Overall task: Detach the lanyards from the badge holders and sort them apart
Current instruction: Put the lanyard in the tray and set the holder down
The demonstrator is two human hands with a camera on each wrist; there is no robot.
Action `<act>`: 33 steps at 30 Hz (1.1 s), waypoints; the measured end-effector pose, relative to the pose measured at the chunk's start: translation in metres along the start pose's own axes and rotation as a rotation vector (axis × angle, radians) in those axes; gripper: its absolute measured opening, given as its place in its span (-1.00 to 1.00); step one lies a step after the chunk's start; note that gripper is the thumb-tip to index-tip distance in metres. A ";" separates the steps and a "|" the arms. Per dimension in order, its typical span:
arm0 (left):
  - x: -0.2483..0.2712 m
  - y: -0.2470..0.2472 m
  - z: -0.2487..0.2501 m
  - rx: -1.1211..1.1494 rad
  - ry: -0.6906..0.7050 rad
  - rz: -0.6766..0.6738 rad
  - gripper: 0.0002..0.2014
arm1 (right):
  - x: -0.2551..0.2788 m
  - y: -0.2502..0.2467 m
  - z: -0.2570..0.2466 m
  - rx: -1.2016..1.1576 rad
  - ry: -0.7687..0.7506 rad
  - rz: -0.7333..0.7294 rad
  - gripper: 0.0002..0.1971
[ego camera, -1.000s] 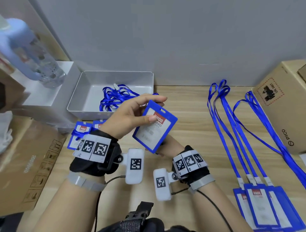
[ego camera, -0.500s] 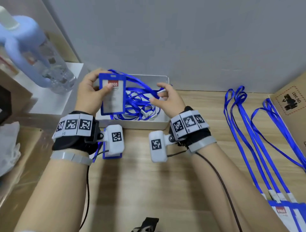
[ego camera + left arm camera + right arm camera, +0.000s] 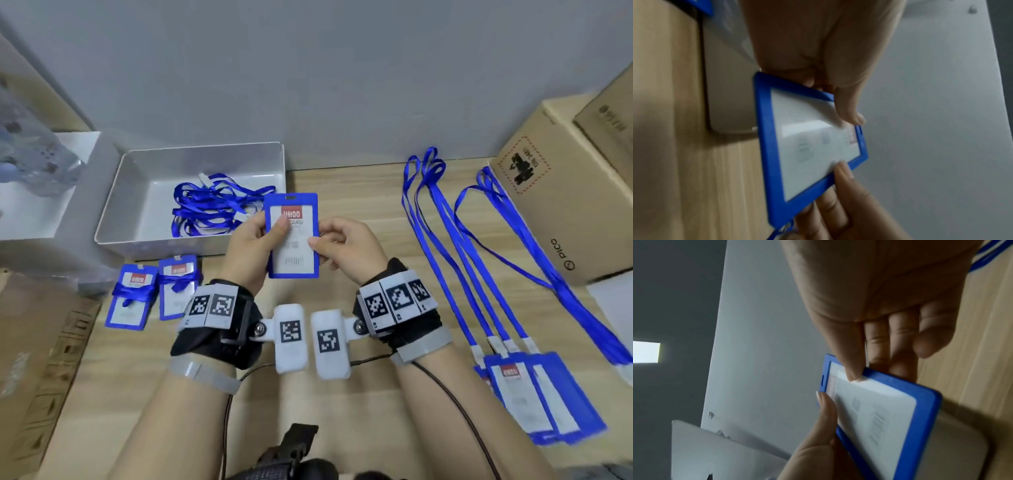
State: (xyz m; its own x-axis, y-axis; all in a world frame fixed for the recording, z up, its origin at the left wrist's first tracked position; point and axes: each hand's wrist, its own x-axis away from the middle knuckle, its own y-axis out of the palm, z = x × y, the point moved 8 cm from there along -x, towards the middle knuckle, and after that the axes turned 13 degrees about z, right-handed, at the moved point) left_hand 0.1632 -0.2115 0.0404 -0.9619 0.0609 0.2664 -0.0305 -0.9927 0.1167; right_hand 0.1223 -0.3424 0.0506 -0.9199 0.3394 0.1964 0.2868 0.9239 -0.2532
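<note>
Two hands share one blue badge holder (image 3: 293, 236) above the wooden table's middle, just in front of the grey tray (image 3: 137, 192) of loose lanyards (image 3: 212, 205): the left hand (image 3: 251, 248) pinches its left edge with thumb on the face, and the right hand (image 3: 346, 248) pinches its right edge likewise. It looks light, stiff and smooth-faced, likely slippery there. Its raised frame seems the safer hold.

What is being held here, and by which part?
A blue badge holder, lanyard off: left hand pinches its left edge, right hand its right edge.
</note>
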 end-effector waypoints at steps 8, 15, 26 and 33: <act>0.047 0.117 -0.054 -0.077 -0.101 -0.100 -0.90 | 0.037 -0.163 0.081 -0.006 0.089 0.335 -0.82; 0.081 0.194 -0.098 -0.101 -0.180 -0.141 -0.88 | 0.091 -0.329 0.190 0.350 0.363 0.775 -0.70; 0.097 0.244 -0.127 -0.132 -0.211 -0.148 -0.76 | 0.165 -0.405 0.260 0.487 0.508 1.105 -0.58; 0.106 0.252 -0.129 -0.119 -0.209 -0.150 -0.75 | 0.164 -0.415 0.272 0.478 0.426 1.077 -0.62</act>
State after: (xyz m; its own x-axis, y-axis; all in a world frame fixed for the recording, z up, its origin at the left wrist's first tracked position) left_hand 0.0189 -0.4688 -0.0259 -0.8678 0.2161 0.4475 -0.2122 -0.9754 0.0596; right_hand -0.2207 -0.7185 -0.0695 -0.0935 0.9940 -0.0562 0.6306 0.0155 -0.7760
